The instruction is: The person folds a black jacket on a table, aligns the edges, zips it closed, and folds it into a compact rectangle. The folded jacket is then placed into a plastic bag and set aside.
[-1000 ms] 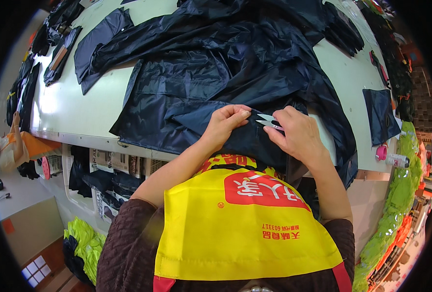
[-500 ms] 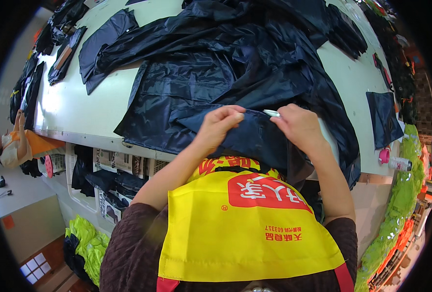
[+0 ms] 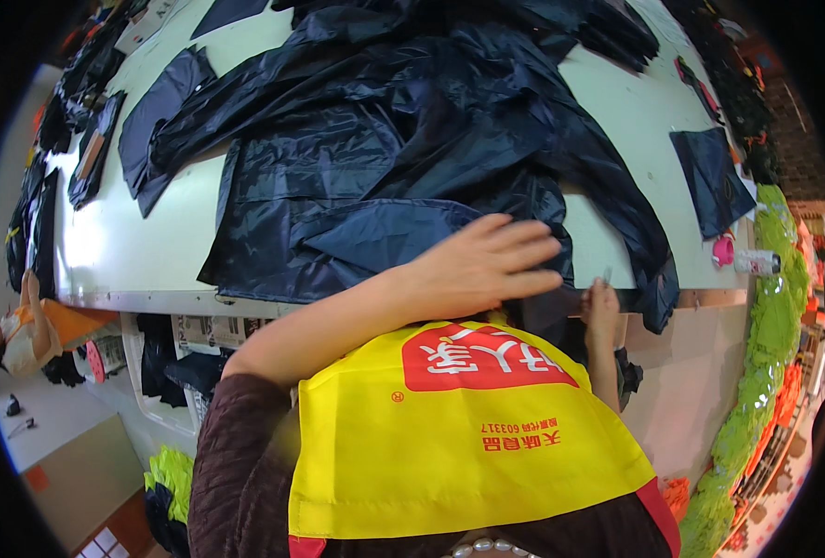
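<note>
Since half a second ago, the left hand point(image 3: 482, 265) has been flattened, fingers spread, on the dark navy shiny nylon garment point(image 3: 385, 177) spread across the white tabletop point(image 3: 166, 242). The right hand point(image 3: 601, 307) has dropped to the edge, seemingly pinching small metal snips point(image 3: 607, 276). Fabric is best kept taut.

The single head camera is looking steeply down from the wearer's head onto a white table point(image 3: 180, 232) stretching toward twelve o'clock (edges are bending near the rim), with the yellow apron point(image 3: 468, 446) sitting close at six o'clock.
</note>
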{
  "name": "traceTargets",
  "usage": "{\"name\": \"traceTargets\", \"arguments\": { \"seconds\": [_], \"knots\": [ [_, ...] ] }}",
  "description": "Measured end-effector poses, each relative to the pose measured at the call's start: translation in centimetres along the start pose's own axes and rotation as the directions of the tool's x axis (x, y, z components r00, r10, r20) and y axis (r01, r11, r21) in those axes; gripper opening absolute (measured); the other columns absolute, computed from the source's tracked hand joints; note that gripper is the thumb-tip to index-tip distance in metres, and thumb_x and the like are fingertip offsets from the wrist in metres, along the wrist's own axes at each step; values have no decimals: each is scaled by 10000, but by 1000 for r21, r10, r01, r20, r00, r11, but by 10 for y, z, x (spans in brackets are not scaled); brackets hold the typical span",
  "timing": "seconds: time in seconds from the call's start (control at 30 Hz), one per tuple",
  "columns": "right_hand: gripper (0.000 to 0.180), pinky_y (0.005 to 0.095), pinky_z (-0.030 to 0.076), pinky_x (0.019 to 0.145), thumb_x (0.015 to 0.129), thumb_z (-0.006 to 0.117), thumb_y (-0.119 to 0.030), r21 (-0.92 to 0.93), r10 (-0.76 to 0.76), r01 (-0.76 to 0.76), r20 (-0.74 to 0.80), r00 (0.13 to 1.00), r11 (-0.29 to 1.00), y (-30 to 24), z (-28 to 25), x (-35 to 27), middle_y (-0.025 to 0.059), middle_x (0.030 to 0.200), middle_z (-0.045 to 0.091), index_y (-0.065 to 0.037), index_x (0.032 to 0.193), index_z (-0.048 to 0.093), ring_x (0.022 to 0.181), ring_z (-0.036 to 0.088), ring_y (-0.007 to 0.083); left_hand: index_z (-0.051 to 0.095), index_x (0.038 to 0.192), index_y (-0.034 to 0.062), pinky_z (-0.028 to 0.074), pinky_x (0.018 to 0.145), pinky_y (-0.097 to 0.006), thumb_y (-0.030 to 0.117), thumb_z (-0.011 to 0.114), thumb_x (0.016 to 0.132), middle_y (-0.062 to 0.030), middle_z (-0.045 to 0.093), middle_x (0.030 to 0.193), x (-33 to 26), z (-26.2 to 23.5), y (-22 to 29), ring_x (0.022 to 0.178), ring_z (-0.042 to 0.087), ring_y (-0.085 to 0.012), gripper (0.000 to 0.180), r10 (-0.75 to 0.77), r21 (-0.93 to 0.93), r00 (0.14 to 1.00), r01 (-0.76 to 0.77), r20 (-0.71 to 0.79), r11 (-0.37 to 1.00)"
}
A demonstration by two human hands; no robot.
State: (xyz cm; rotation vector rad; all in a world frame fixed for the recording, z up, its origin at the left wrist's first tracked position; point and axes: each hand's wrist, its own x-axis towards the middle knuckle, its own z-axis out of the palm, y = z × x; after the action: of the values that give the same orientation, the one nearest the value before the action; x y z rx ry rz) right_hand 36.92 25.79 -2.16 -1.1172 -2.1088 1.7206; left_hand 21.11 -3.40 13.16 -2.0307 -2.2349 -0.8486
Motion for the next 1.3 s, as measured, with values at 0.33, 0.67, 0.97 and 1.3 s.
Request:
{"name": "traceTargets", "arguments": {
  "seconds": [0.33, 0.67, 0.97, 1.3],
  "knots": [
    [101, 189, 323, 449, 881, 605, -133, 461, -110, 149, -112, 988, 875, -90, 22, -42, -27, 637, 497, -59, 828, 561, 511, 436, 46, 618, 915, 13, 505, 638, -262, 192, 528, 897, -59, 631, 825, 19, 25, -136, 718, 607, -153, 201, -941, -997, 338, 78, 19, 8],
    [268, 193, 367, 477, 732, 760, -102, 96, -781, 777, 7, 624, 622, -190, 137, -64, -47, 682, 517, -39, 946, 611, 542, 451, 42, 601, 1020, 34, 473, 834, -260, 107, 563, 839, -62, 635, 979, -38, 51, -136, 900, 613, -180, 199, -690, -770, 676, 288, -257, 569],
    [150, 240, 395, 443, 798, 682, -176, -8, -839, 848, 144, 525, 530, -201, 143, -57, -8, 634, 513, -68, 813, 579, 503, 493, 93, 600, 988, -5, 471, 711, -239, 123, 461, 918, -78, 623, 905, -37, 49, -127, 803, 581, -153, 201, -920, -995, 390, 69, -36, 69],
    [375, 358, 482, 680, 713, 787, -280, -545, -730, 514, -316, 606, 663, -120, -8, 34, 152, 780, 635, 19, 881, 637, 708, 595, 287, 611, 1137, 4, 417, 915, -265, -19, 457, 853, -74, 628, 1079, -110, -2, -100, 1010, 578, -174, 325, -830, -683, 519, 532, -203, 500]
  ]
}}
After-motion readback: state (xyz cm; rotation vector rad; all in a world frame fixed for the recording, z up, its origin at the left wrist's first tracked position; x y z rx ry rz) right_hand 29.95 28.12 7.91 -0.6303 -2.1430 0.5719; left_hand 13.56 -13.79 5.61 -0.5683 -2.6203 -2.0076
